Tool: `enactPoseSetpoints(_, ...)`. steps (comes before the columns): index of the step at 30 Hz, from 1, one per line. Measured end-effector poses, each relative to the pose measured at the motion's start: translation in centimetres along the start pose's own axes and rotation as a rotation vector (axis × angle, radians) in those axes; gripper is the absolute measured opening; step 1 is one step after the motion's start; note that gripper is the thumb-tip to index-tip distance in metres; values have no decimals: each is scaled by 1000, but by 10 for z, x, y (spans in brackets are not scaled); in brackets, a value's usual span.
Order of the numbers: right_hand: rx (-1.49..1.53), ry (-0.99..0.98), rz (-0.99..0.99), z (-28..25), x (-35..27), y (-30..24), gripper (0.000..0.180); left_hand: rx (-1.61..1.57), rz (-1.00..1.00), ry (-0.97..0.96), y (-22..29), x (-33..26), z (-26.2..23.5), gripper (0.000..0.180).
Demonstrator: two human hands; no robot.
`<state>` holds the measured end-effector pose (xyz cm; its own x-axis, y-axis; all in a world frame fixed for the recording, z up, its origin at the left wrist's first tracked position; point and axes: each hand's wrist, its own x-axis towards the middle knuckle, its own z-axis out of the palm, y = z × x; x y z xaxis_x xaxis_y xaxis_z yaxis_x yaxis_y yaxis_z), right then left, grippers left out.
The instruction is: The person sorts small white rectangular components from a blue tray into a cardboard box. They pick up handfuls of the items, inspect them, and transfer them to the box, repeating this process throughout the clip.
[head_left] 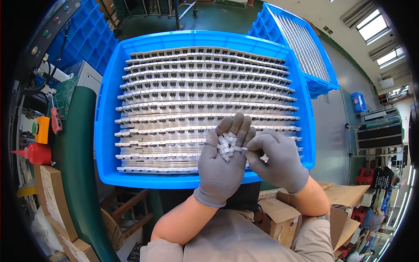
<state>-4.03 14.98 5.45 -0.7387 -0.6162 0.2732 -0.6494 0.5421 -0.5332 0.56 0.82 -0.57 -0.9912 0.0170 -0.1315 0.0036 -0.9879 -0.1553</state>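
Blue crate point(104, 131), centre: filled far to near with about a dozen close rows of small grey-white parts point(205, 94), no gap visible among them. Left hand point(220, 163), grey glove, palm up and cupped over the crate's near edge, holds a small heap of loose clear-white pieces point(227, 146); right hand point(279, 159), also gloved, pinches narrowly at one piece at the heap's right edge. Second blue crate point(323, 83), far right, likewise stocked; the handful remains unplaced, so the work looks unfinished.
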Motion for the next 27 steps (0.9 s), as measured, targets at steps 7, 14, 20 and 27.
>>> enactPoseSetpoints(7,217,136,63,-28,4,39,20,18,78,77,13,0,5,45)
enactPoseSetpoints(14,16,18,108,-12,1,83,13,121,156,37,27,-3,6,43)
enactPoseSetpoints(20,-183,-127,134,-7,0,82,10,147,167,22,32,-5,8,43)
enactPoseSetpoints(27,-278,-137,132,-3,0,76,10,162,163,23,32,-5,7,43)
